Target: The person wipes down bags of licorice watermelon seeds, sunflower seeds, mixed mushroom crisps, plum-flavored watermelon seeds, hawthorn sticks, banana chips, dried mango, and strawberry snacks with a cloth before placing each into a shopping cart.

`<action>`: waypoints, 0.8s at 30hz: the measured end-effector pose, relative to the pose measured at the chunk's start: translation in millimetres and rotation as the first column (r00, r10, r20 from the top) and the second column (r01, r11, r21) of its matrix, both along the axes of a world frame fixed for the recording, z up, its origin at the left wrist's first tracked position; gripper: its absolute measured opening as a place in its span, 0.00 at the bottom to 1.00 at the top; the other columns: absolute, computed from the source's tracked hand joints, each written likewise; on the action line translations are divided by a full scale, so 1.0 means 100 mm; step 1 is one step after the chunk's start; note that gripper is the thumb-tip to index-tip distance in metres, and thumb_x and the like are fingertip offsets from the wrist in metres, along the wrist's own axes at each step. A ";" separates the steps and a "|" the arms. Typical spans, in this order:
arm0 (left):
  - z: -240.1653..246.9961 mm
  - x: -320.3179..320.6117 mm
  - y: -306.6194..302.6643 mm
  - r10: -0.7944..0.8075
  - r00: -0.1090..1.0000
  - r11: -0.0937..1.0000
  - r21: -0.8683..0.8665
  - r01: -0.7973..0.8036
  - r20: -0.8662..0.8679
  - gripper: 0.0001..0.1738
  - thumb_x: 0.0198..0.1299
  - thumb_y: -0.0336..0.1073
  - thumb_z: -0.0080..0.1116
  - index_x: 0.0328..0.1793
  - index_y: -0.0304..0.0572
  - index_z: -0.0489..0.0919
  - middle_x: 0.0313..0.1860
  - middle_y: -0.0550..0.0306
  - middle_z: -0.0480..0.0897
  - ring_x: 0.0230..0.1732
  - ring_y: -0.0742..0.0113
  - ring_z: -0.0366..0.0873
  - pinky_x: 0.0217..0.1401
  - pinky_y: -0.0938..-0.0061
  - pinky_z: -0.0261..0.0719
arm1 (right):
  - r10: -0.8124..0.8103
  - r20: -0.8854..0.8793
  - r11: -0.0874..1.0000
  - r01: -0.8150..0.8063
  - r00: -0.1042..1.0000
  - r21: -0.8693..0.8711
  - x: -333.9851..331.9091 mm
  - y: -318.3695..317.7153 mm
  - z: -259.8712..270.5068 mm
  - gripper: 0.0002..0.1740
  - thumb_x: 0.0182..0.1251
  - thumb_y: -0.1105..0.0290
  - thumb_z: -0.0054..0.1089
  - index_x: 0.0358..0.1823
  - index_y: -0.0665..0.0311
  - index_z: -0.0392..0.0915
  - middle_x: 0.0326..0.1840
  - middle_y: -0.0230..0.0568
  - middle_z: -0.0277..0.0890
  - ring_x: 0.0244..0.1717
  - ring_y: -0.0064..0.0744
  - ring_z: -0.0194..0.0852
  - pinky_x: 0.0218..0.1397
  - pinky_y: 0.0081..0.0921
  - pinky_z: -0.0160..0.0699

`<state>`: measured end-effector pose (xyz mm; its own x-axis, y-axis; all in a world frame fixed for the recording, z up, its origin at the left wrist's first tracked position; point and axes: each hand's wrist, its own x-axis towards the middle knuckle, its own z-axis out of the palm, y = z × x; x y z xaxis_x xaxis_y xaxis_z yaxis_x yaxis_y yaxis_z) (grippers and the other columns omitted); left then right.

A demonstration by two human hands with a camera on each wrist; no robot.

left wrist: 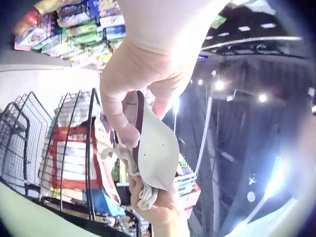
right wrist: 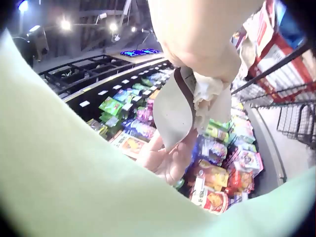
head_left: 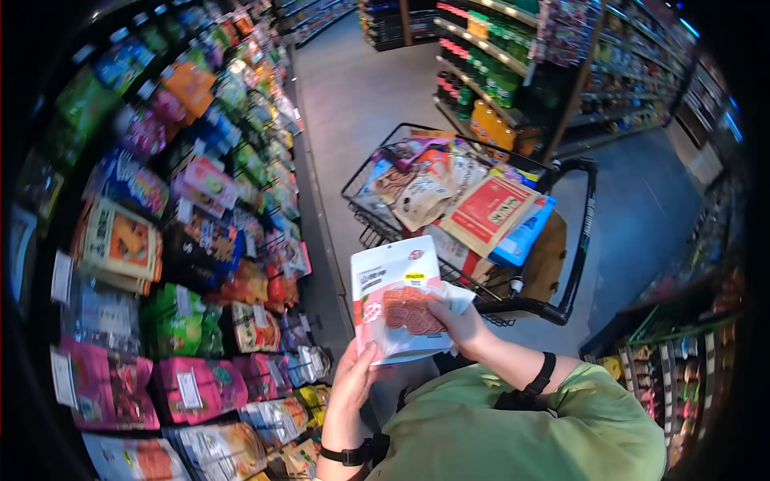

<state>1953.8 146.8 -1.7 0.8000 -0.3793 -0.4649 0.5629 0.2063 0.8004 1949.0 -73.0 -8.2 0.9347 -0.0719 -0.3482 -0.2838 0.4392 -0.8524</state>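
Note:
A white snack pouch (head_left: 397,295) with a clear window of reddish-brown pieces is held up in front of me. My left hand (head_left: 355,378) grips its lower left corner, thumb on the front. Its right edge is held by my right hand (head_left: 459,323), which also clutches a crumpled white paper (head_left: 459,298). The left wrist view shows the pouch (left wrist: 158,143) edge-on under my left hand (left wrist: 133,86), with the paper (left wrist: 140,185) below. In the right wrist view my right hand (right wrist: 207,49) holds the pouch (right wrist: 173,113) and the paper (right wrist: 210,96).
A black wire shopping cart (head_left: 561,301) full of packets, one a large red and tan bag (head_left: 493,210), stands just ahead. Shelves of hanging snack bags (head_left: 176,264) line the left. Drink shelves (head_left: 497,64) stand across the grey aisle floor (head_left: 361,96).

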 end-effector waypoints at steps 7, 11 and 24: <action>0.03 0.66 -1.16 -0.330 0.934 0.943 -0.004 0.334 0.140 0.23 0.64 0.42 0.51 0.63 0.41 0.67 0.46 0.60 0.77 0.44 0.72 0.76 0.41 0.77 0.77 | -0.304 0.203 0.920 0.342 0.931 -0.191 0.02 -1.02 0.24 0.21 0.68 0.69 0.49 0.61 0.69 0.64 0.55 0.39 0.71 0.56 0.26 0.68 0.58 0.27 0.67; 0.25 1.12 -1.81 -0.260 0.925 0.951 -0.094 0.295 0.277 0.28 0.62 0.40 0.56 0.66 0.41 0.62 0.43 0.58 0.77 0.39 0.72 0.76 0.40 0.78 0.78 | -0.481 0.160 0.868 0.494 0.862 -0.052 0.38 -1.56 0.48 0.22 0.69 0.65 0.48 0.60 0.69 0.63 0.53 0.41 0.72 0.52 0.30 0.72 0.55 0.27 0.71; -0.20 1.08 -1.17 -0.080 0.990 0.996 0.036 0.076 0.118 0.24 0.66 0.38 0.51 0.66 0.41 0.63 0.57 0.51 0.75 0.51 0.68 0.75 0.55 0.76 0.73 | -0.486 0.087 0.853 0.494 0.870 -0.171 0.19 -1.72 0.52 0.27 0.68 0.59 0.51 0.62 0.67 0.63 0.57 0.39 0.70 0.54 0.30 0.70 0.57 0.28 0.68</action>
